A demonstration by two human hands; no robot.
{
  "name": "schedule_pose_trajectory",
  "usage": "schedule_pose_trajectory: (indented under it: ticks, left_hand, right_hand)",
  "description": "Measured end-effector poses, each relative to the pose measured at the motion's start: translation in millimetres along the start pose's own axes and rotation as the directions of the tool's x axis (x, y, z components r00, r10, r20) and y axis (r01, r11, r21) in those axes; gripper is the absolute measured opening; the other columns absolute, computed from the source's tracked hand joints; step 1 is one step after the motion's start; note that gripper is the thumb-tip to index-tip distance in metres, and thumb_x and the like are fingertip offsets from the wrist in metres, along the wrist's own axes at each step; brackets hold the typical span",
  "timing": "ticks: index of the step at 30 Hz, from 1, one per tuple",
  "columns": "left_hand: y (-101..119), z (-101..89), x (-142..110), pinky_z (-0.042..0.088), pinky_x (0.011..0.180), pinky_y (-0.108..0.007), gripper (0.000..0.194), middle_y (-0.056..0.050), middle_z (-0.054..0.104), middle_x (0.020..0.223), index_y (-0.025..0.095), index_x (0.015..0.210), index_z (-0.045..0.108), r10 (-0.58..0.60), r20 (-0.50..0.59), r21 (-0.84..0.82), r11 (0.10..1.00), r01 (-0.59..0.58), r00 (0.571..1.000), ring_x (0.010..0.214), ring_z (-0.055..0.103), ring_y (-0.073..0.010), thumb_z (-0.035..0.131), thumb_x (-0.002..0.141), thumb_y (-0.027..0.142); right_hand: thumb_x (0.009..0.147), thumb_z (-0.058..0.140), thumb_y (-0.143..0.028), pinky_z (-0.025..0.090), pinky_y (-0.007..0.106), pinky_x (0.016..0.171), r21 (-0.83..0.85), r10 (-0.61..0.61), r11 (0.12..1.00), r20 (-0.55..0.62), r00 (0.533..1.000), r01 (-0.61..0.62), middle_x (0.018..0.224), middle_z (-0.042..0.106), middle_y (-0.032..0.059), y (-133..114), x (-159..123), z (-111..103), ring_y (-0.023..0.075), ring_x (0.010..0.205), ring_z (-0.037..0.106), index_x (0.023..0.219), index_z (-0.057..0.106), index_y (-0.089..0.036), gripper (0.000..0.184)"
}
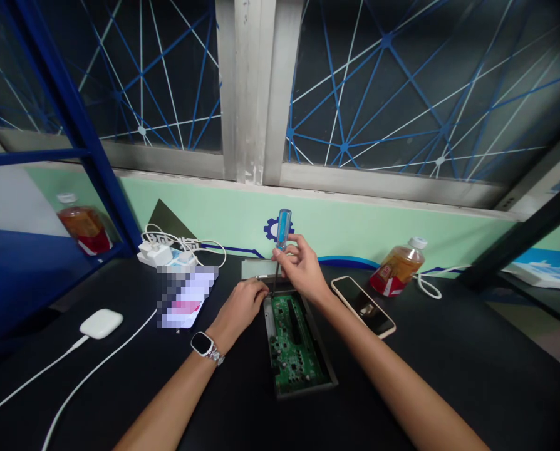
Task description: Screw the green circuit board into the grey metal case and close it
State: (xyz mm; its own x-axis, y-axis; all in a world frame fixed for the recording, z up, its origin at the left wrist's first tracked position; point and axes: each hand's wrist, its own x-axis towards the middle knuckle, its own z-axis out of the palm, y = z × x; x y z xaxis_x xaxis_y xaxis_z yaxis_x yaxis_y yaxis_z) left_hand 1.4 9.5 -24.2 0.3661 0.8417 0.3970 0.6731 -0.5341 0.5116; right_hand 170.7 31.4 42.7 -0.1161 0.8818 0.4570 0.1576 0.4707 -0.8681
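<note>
A green circuit board (292, 351) lies in a shallow metal case (303, 393) on the black desk in front of me. My right hand (301, 266) is closed around the lower handle of a screwdriver (284, 227) with a clear blue grip. The screwdriver stands nearly upright, and its shaft runs down to the far left corner of the case. At that same corner is my left hand (246, 302), its fingers pressed together beside the shaft's lower end. What those fingertips pinch, if anything, is hidden. A smartwatch (202, 343) is on my left wrist.
Right of the case lies a phone (364, 307), with a drink bottle (399, 266) behind it. On the left are a lit phone (190, 300), a power strip (167, 257) with cables, and a white earbud case (101, 323). The wall (355, 225) borders the desk's far side.
</note>
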Motion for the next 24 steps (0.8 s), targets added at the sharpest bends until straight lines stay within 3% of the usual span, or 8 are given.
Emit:
schedule_pose_trajectory:
  ticks: [3,6,10,13,16,18,20,24]
  left_hand:
    - [1,-0.1,-1,0.046,0.084,-0.032,0.02,-0.006,0.07,0.094,0.02,0.091,0.068,0.011,-0.004,0.003,1.0,-0.011,1.0,0.089,0.065,-0.0212,0.048,0.093,0.018]
    - [0,-4.2,-3,0.046,0.084,-0.032,0.021,-0.006,0.069,0.092,0.02,0.091,0.068,0.009,0.015,0.024,1.0,-0.009,1.0,0.087,0.065,-0.0209,0.047,0.093,0.017]
    - [2,-15.0,-3,0.047,0.077,-0.033,0.018,-0.006,0.065,0.085,0.019,0.087,0.067,0.001,0.058,0.132,0.991,-0.008,0.998,0.081,0.063,-0.0211,0.051,0.093,0.026]
    - [16,-19.1,2,0.045,0.085,-0.038,0.023,-0.008,0.064,0.098,0.019,0.1,0.067,0.092,0.02,0.222,0.971,-0.094,0.996,0.095,0.06,-0.0257,0.062,0.086,0.037]
    - [42,-12.9,13,0.039,0.099,-0.04,0.041,-0.007,0.06,0.122,0.023,0.114,0.064,0.29,0.177,0.145,0.938,-0.316,0.941,0.115,0.053,-0.0276,0.073,0.079,0.042]
    - [58,-3.8,22,0.042,0.094,-0.036,0.047,-0.005,0.063,0.117,0.023,0.113,0.065,0.371,0.324,0.04,0.914,-0.405,0.87,0.11,0.057,-0.0253,0.077,0.073,0.046]
    - [68,6.1,31,0.044,0.089,-0.033,0.04,-0.005,0.066,0.11,0.022,0.104,0.069,0.389,0.405,0.009,0.903,-0.429,0.827,0.103,0.061,-0.0239,0.078,0.073,0.045]
    - [69,16.9,42,0.04,0.091,-0.035,0.032,-0.003,0.067,0.097,0.022,0.09,0.071,0.401,0.408,0.079,0.88,-0.469,0.82,0.097,0.062,-0.0237,0.075,0.074,0.05]
  right_hand:
    - [0.086,0.063,-0.046,0.042,0.021,0.045,0.133,0.003,0.991,0.03,1.0,-0.007,0.078,0.064,0.0002,-2,2,-1,0.0095,0.05,0.056,0.102,0.053,-0.021,0.032]
    - [0.087,0.063,-0.043,0.045,0.021,0.046,0.195,-0.056,0.979,-0.016,0.998,0.058,0.075,0.064,-0.0001,-15,4,-9,0.0084,0.05,0.054,0.101,0.055,-0.02,0.028]
    - [0.089,0.062,-0.04,0.045,0.021,0.045,0.21,-0.14,0.963,-0.147,0.979,0.169,0.074,0.064,-0.0013,-35,9,-36,0.0078,0.048,0.053,0.101,0.054,-0.021,0.024]
    - [0.089,0.062,-0.042,0.047,0.021,0.044,0.198,-0.149,0.96,-0.238,0.96,0.198,0.072,0.064,-0.0022,-41,16,-62,0.008,0.047,0.053,0.1,0.053,-0.021,0.026]
    - [0.088,0.062,-0.045,0.047,0.021,0.042,0.217,-0.117,0.958,-0.302,0.946,0.188,0.072,0.064,-0.0025,-38,21,-81,0.0082,0.045,0.053,0.097,0.052,-0.022,0.027]
    - [0.087,0.062,-0.047,0.047,0.02,0.041,0.243,-0.083,0.955,-0.327,0.941,0.169,0.071,0.064,-0.0029,-36,23,-87,0.0085,0.045,0.054,0.096,0.051,-0.022,0.029]
    - [0.086,0.062,-0.049,0.047,0.02,0.041,0.262,-0.054,0.954,-0.329,0.943,0.146,0.07,0.064,-0.0033,-34,23,-89,0.0088,0.045,0.055,0.095,0.05,-0.022,0.03]
    - [0.086,0.062,-0.05,0.047,0.02,0.04,0.277,-0.035,0.953,-0.297,0.954,0.122,0.069,0.064,-0.003,-33,21,-85,0.0089,0.045,0.054,0.094,0.049,-0.022,0.032]
